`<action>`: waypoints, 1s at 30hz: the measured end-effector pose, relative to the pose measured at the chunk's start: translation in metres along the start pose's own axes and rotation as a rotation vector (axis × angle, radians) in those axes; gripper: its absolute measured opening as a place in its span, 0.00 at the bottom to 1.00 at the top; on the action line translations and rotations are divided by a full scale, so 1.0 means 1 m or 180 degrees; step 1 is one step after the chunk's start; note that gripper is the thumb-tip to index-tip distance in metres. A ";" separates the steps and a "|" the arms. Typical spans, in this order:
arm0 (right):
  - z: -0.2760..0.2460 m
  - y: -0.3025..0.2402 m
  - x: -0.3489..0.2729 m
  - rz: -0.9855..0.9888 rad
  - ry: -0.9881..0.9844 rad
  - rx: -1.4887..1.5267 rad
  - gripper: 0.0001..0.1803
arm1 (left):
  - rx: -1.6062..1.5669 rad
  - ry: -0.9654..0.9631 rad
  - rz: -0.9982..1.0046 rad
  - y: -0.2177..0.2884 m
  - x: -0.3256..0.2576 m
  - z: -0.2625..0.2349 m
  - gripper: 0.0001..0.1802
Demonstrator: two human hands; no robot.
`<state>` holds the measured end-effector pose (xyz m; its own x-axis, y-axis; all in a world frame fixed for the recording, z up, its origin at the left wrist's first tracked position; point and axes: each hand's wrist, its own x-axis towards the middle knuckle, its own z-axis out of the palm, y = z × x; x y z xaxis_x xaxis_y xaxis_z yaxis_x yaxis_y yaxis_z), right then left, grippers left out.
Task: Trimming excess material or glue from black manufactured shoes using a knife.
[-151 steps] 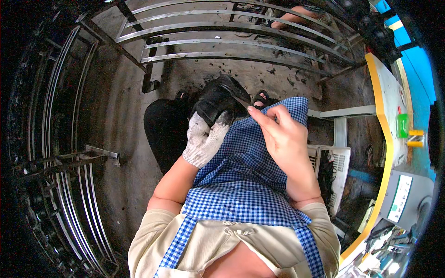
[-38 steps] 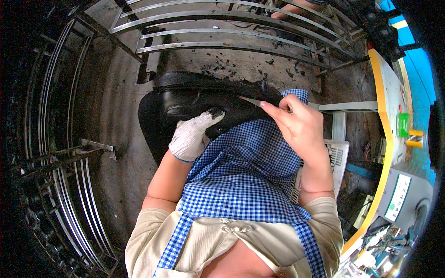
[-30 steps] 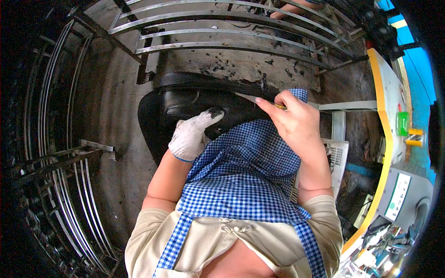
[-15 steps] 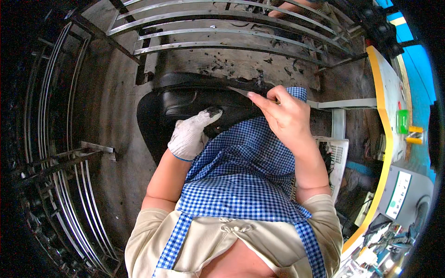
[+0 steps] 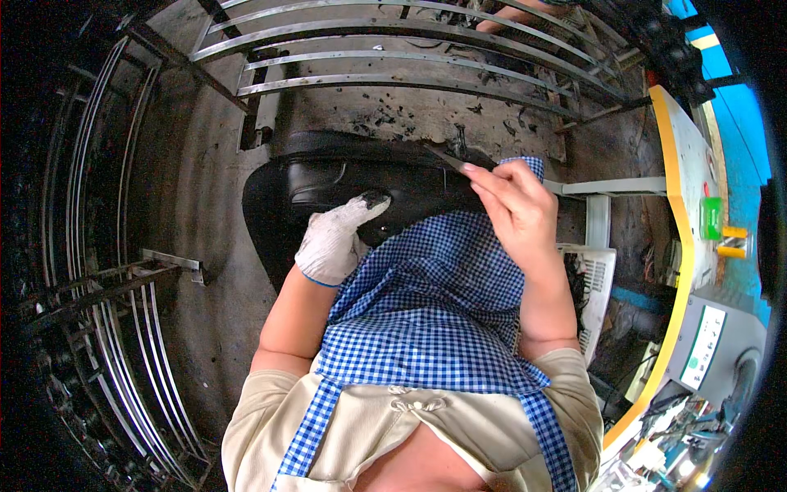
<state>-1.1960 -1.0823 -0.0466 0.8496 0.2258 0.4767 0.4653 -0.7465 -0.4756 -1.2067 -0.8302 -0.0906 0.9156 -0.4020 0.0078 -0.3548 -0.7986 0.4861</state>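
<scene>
Across my lap lies a large black moulded shell (image 5: 320, 176), with a raised rim along its far side and ridged recesses on its face. My left hand (image 5: 336, 238), in a white knit glove with a blackened thumb, closes on its near edge, thumb on top and the other fingers mostly hidden. My bare right hand (image 5: 525, 209) pinches a thin, pointed knife (image 5: 447, 156). The blade slants up and left, its tip at the shell's far rim; whether it touches I cannot tell. The fingers hide the handle.
Metal rail racks stand beyond me (image 5: 393, 82) and on my left (image 5: 156, 369). Black scraps (image 5: 471, 131) litter the far floor. At right are a yellow-edged table (image 5: 676, 180), a green object (image 5: 711, 217), a grey machine (image 5: 697, 336) and a white slotted crate (image 5: 594, 287). Someone's limb shows behind the far rack.
My right hand and the knife have shifted right along the shell's far rim. My left hand holds nearly the same place on the shell.
</scene>
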 end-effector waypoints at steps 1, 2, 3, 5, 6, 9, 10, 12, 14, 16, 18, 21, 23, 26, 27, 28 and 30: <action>-0.003 0.001 -0.002 0.0119 0.0089 0.0129 0.15 | -0.0081 0.0093 0.0030 -0.001 0.001 0.000 0.32; -0.007 0.004 -0.004 0.0237 0.0179 0.0257 0.14 | -0.0085 0.0097 0.0034 -0.002 0.001 -0.001 0.32; -0.006 0.011 -0.008 0.0266 0.0246 0.0447 0.19 | -0.0246 0.0215 0.0113 -0.001 0.002 -0.004 0.29; -0.010 0.018 -0.016 0.0356 0.0395 0.0413 0.23 | -0.0409 0.0341 0.0196 -0.006 0.003 0.002 0.26; -0.013 0.019 -0.017 0.0437 0.0548 0.0397 0.27 | -0.1207 0.0567 0.0037 -0.015 0.002 0.015 0.22; -0.005 0.044 -0.036 0.0602 0.0612 0.0845 0.36 | -0.4238 0.0732 -0.1039 0.012 0.018 -0.001 0.18; -0.002 0.047 -0.039 0.0569 0.0700 0.1049 0.36 | -0.6395 0.0590 -0.2089 0.023 0.023 -0.011 0.18; 0.005 0.047 -0.045 0.0836 0.0678 0.1331 0.35 | -0.6535 0.0470 -0.1873 0.017 0.024 -0.003 0.18; 0.013 0.034 -0.039 0.1571 0.0726 0.2734 0.31 | -0.6673 0.0304 -0.1637 0.017 0.026 -0.001 0.18; 0.018 0.033 -0.029 0.1344 0.0894 0.2691 0.26 | -0.7211 0.0273 -0.1676 0.026 0.029 -0.002 0.15; 0.022 0.029 -0.018 0.1322 0.0952 0.2917 0.24 | -0.7078 0.0285 -0.1709 0.026 0.027 0.010 0.21; 0.017 0.020 -0.002 0.1503 0.0948 0.3001 0.21 | -0.7051 -0.0210 -0.1727 0.030 0.016 0.018 0.31; 0.015 0.023 0.000 0.1502 0.0986 0.2908 0.21 | -0.5508 -0.0655 -0.0856 0.022 0.009 0.029 0.29; 0.016 0.026 -0.001 0.1460 0.0740 0.2814 0.23 | -0.2146 -0.1008 -0.0260 0.008 -0.006 0.022 0.24; 0.020 0.028 -0.002 0.1499 0.0631 0.2772 0.24 | -0.2038 -0.0817 -0.0534 0.019 -0.008 0.012 0.24; 0.022 0.032 -0.001 0.1515 0.0537 0.2720 0.24 | -0.2015 -0.0763 -0.0486 0.015 -0.006 0.013 0.24; 0.025 0.039 -0.012 0.1815 0.0471 0.3280 0.34 | -0.2654 -0.0269 -0.0402 0.004 0.005 0.018 0.23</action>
<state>-1.1816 -1.0986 -0.0898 0.9935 -0.1013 0.0516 0.0670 0.1552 -0.9856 -1.2071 -0.8431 -0.1048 0.9100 -0.3907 -0.1390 0.0352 -0.2614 0.9646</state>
